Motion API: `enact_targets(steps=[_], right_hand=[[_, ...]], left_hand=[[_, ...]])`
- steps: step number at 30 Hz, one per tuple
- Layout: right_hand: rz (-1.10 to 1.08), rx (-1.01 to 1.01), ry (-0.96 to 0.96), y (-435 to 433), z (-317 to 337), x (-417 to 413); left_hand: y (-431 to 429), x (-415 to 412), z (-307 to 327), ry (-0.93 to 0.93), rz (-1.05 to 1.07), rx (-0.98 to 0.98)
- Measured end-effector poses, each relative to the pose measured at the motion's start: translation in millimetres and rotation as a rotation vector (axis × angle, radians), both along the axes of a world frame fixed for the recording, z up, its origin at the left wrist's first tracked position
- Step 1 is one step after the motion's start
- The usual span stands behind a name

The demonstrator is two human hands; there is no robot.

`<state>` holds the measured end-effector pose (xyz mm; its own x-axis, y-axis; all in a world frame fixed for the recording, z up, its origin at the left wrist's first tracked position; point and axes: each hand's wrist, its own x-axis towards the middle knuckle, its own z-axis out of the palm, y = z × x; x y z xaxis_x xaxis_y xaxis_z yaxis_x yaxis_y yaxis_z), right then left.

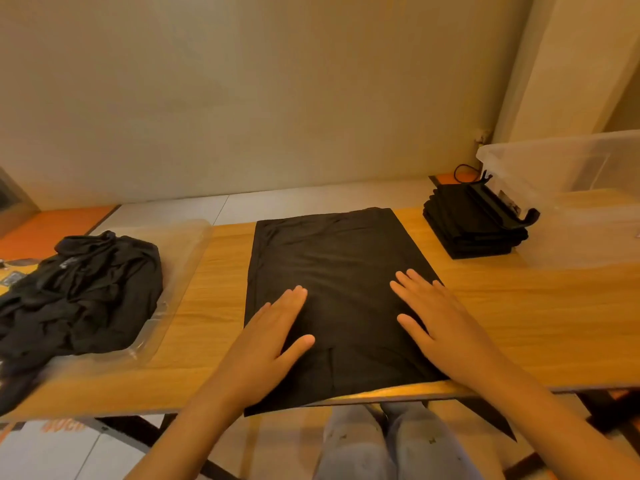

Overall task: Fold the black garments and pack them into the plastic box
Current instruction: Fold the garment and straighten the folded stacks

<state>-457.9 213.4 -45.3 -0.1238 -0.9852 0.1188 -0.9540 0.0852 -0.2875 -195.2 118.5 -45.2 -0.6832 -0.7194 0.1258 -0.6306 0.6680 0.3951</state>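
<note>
Pressing black garment (332, 265) flat on table (519, 323): left hand (270, 341) and right hand (446, 327), fingers (296, 299) straight, gripping nothing; orange floor lettering (64, 426) unreadable.

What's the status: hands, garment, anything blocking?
Left hand and right hand flat, pressing spread black garment. Folded stack beside plastic box. Unfolded pile far left. Nothing blocking.

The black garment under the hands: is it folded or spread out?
Partly folded: the black garment lies as a flat, straight-edged rectangle, its near end hanging off the table.
</note>
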Motion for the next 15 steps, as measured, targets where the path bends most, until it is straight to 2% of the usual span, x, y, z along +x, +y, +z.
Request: enact_targets(steps=[3, 6, 10, 15], right_hand=[[-0.022, 0.113, 0.085, 8.3, -9.7, 4.6], [-0.021, 0.172, 0.102, 22.3, -18.7, 6.4], [-0.009, 0.081, 0.049, 36.7, -16.7, 12.7], [0.072, -0.041, 0.130, 61.4, -22.8, 6.0]], left_hand=[[38.5, 7.3, -20.2, -0.108, 0.026, -0.031], [50.2, 22.1, -41.5, -0.178, 0.029, -0.146], [50.8, 37.0, -46.7, -0.187, -0.039, -0.221], [48.7, 49.3, -58.6, -0.203, -0.027, -0.382]])
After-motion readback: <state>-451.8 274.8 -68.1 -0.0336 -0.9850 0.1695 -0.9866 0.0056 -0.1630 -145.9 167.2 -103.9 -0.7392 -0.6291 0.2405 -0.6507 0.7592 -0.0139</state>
